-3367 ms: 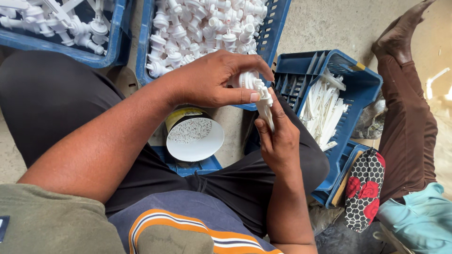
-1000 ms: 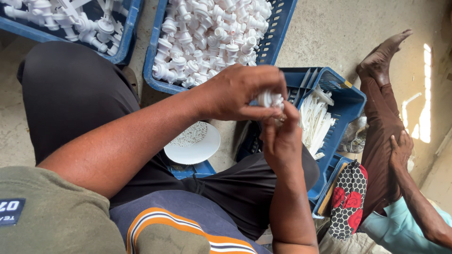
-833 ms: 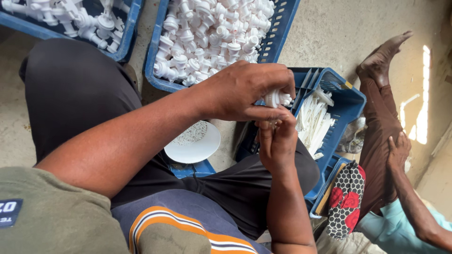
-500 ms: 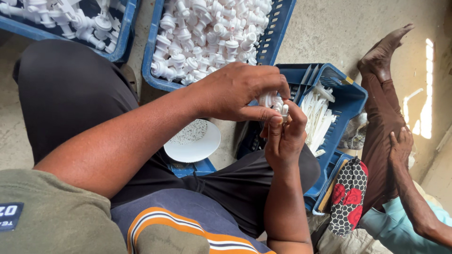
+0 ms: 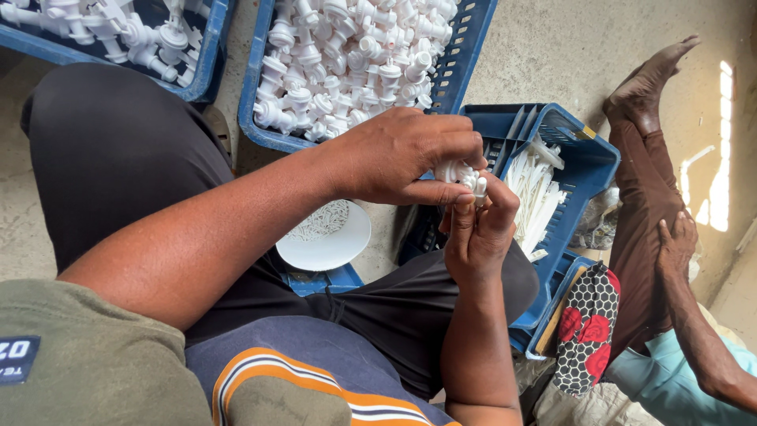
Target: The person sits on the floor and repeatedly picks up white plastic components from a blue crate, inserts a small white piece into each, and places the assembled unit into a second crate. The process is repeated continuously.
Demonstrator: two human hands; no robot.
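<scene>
while both hands meet at the centre right of the frame, the scene reads so:

left hand [image 5: 402, 154]: comes in from the lower left, fingers curled shut on the small white plastic parts [image 5: 465, 175], thumb pressed under them.
right hand [image 5: 479, 229]: rises from the bottom centre, fingertips pinched together on the same parts from below.
small white plastic parts: a tight cluster held between the two hands, just above the right thigh; the exact count is hidden by the fingers.
blue crates: three in view. one [image 5: 465, 55] at top centre is heaped with white plastic fittings [image 5: 347, 55], too many to count; one [image 5: 206, 55] at upper left holds more of the same fittings; one [image 5: 583, 158] at centre right holds thin white strips [image 5: 536, 197].
white dish [image 5: 335, 241]: one, round, at the centre, beneath the left forearm, with small white bits in it.
other person: one, at the right edge, brown trouser leg [image 5: 639, 197], bare foot [image 5: 650, 75] at upper right, one hand [image 5: 678, 241] resting on the leg.
patterned cloth [image 5: 587, 327]: one, black and white with red flowers, lower right.
</scene>
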